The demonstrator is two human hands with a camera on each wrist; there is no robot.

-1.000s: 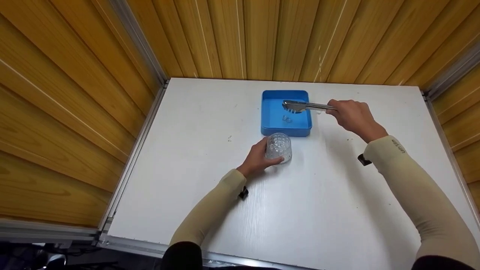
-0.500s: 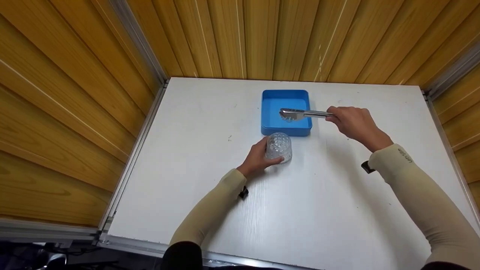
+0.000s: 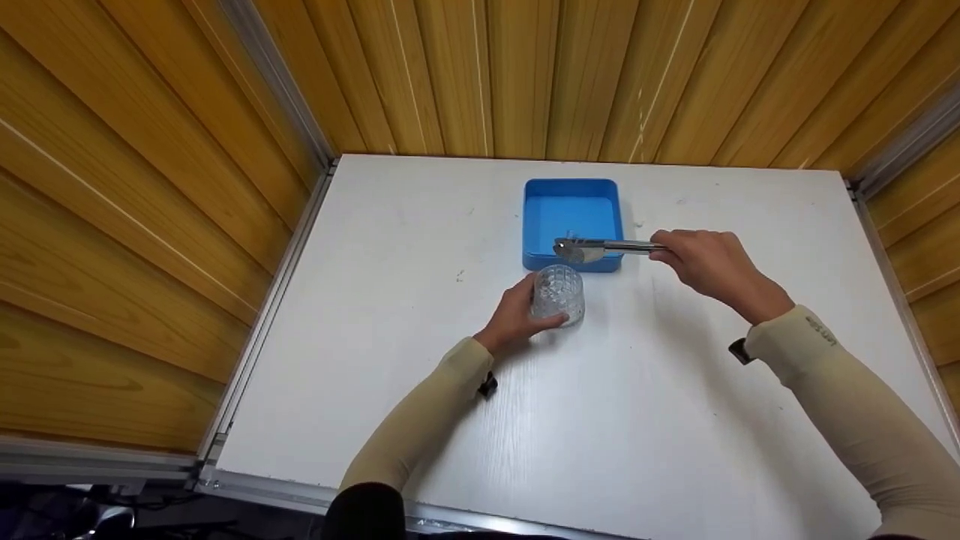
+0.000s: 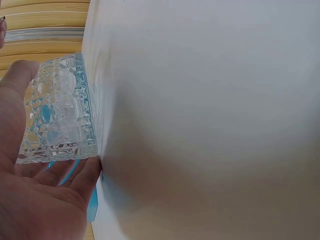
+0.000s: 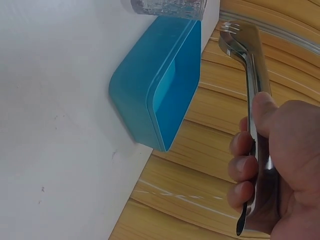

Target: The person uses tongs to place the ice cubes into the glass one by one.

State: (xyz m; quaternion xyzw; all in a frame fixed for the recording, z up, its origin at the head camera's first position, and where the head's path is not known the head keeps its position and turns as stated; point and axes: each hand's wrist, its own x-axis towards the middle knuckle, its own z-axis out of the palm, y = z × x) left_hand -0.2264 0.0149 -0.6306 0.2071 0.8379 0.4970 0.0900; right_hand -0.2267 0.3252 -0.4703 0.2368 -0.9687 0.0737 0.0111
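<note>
My left hand (image 3: 516, 316) grips a clear, patterned glass (image 3: 559, 291) that stands on the white table; in the left wrist view the thumb and fingers wrap either side of the glass (image 4: 62, 110). My right hand (image 3: 709, 262) holds metal tongs (image 3: 630, 246), whose toothed end hangs over the front rim of a blue tray (image 3: 527, 225), just behind the glass. In the right wrist view the tongs' arms (image 5: 248, 75) lie close together; I cannot tell whether anything is between the tips. A small clear piece (image 3: 570, 233) shows in the tray, partly behind the tongs.
The white table (image 3: 360, 315) is bordered by wood-look panels (image 3: 450, 82) at the back and sides. A metal frame edge (image 3: 262, 491) runs along the front. Small dark marks (image 3: 460, 276) dot the tabletop left of the tray.
My right hand has lowered the tongs into the tray over the clear pieces, then brought them nearer, to the front rim by the glass. My left hand and the glass stay put.
</note>
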